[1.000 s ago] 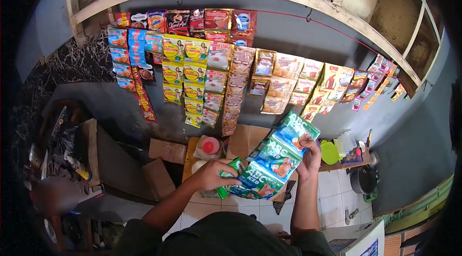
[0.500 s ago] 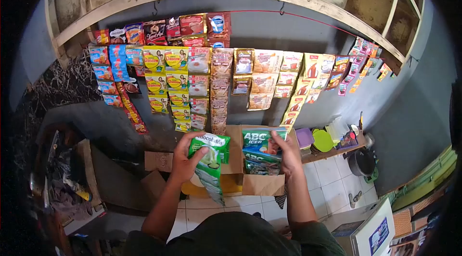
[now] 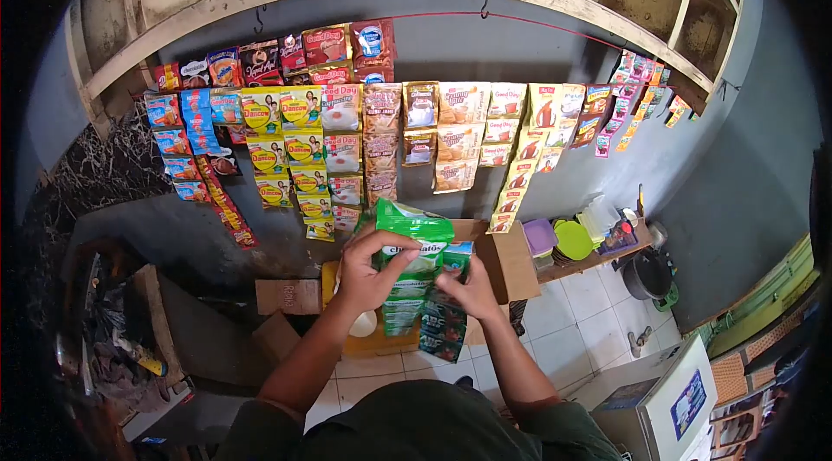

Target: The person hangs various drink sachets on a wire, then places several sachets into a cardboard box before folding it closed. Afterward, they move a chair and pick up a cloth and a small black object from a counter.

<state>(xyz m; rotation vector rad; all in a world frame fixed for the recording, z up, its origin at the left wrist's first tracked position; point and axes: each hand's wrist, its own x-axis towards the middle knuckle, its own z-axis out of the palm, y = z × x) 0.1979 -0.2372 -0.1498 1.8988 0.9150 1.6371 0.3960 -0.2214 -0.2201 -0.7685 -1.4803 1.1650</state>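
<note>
Pinched in my left hand is a strip of green Chocolatos sachets, its top sachet tilted up and the rest hanging down. Close beside it, my right hand grips a strip of dark green ABC coffee sachets. The two strips hang side by side and partly overlap. Behind my right hand stands an open cardboard box, its inside mostly hidden by my hands and the sachets.
Rows of drink sachets hang along the grey wall ahead, under a red line. A yellow surface lies below my hands. On the right are a shelf with a green plate, a black pot and a white cabinet.
The ABC sachets have come away from the box and hang from my right hand. My left hand has moved right with the Chocolatos strip, bringing both strips together. The view has shifted slightly.
</note>
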